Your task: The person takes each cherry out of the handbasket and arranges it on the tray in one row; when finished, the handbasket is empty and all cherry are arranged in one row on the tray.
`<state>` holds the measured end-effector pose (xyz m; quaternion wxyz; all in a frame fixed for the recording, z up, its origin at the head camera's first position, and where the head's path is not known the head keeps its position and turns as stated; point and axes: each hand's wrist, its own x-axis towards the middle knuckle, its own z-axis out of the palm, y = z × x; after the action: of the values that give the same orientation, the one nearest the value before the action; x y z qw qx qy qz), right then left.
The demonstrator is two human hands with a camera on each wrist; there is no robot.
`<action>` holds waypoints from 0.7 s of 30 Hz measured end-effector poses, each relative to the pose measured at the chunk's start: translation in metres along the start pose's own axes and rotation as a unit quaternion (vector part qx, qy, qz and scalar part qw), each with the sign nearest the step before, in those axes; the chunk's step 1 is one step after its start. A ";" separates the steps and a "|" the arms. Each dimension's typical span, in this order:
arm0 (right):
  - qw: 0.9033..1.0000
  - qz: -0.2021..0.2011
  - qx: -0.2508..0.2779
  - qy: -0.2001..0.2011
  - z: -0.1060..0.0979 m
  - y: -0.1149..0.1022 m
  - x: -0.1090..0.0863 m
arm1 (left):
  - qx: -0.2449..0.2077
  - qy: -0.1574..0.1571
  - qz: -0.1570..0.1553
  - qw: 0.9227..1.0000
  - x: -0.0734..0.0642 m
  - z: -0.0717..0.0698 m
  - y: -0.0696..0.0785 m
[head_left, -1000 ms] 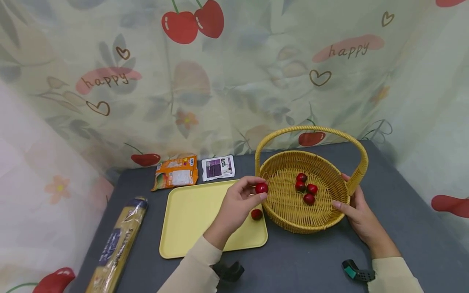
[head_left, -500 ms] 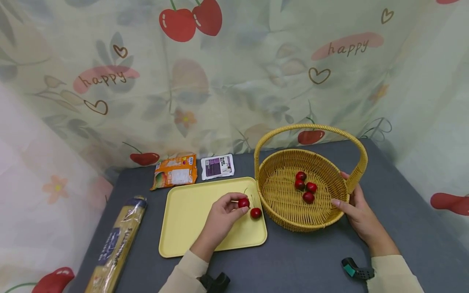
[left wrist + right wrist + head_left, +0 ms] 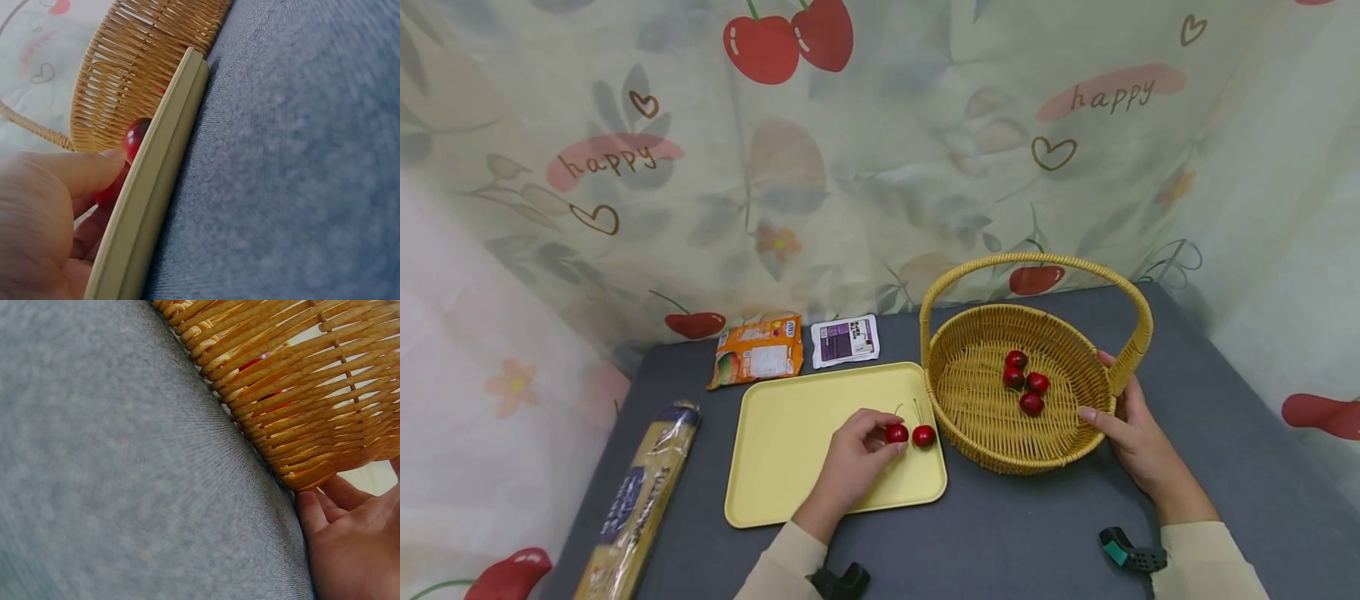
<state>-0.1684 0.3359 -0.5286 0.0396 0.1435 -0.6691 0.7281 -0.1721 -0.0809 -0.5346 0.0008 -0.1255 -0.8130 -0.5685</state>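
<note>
My left hand (image 3: 848,458) pinches a red cherry (image 3: 897,433) between thumb and fingers, low over the right part of a yellow tray (image 3: 790,446). Just right of it, a second cherry (image 3: 924,436) lies on the tray with its stem up. In the left wrist view the tray's side (image 3: 153,181) hides part of both cherries. A yellow wicker basket (image 3: 981,446) with a tall handle stands at the tray's right. Several cherries (image 3: 1032,405) lie on its floor. My right hand (image 3: 1138,446) holds the basket's right side, thumb over the rim; its other fingers are partly hidden.
Behind the tray lie an orange snack packet (image 3: 760,352) and a small white and purple packet (image 3: 846,341). A long pack of dry noodles (image 3: 638,500) lies at the left. A printed curtain (image 3: 865,183) closes off the back of the dark table (image 3: 1000,533).
My left hand has carried the cherry from beside the basket's left rim leftward and down to the tray, next to the other cherry. My right hand stays on the basket.
</note>
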 end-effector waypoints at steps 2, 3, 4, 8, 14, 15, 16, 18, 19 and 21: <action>1.000 0.001 0.000 0.000 0.000 0.000 0.000 | 0.022 -0.003 0.008 1.000 0.000 0.000 0.000; 1.000 0.001 0.001 0.000 0.000 -0.001 0.000 | 0.030 -0.005 0.007 1.000 0.000 0.001 0.000; 1.000 0.002 -0.001 0.000 0.000 -0.001 0.000 | 0.039 -0.006 0.007 0.999 0.000 0.001 0.001; 1.000 0.007 -0.004 0.002 -0.001 -0.001 0.000 | 0.065 -0.005 0.009 0.998 0.000 0.002 0.002; 1.000 0.010 -0.005 0.003 0.000 -0.001 0.000 | 0.079 -0.004 0.004 0.997 -0.001 0.002 0.004; 1.000 0.010 -0.006 0.003 0.000 -0.001 0.000 | 0.079 -0.004 0.004 0.997 -0.001 0.002 0.004; 1.000 0.010 -0.006 0.003 0.000 -0.001 0.000 | 0.080 -0.004 0.004 0.997 -0.001 0.002 0.003; 1.000 0.011 -0.007 0.003 0.000 -0.001 0.000 | 0.082 -0.004 0.005 0.997 -0.001 0.002 0.003; 1.000 0.011 -0.007 0.003 0.000 0.000 0.000 | 0.083 -0.004 0.005 0.997 -0.001 0.002 0.003; 1.000 0.010 -0.007 0.002 0.001 0.000 0.001 | 0.084 -0.005 0.004 0.996 -0.001 0.002 0.003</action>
<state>-0.1690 0.3353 -0.5283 0.0343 0.1350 -0.6757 0.7239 -0.1703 -0.0784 -0.5326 0.0100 -0.1313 -0.8572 -0.4979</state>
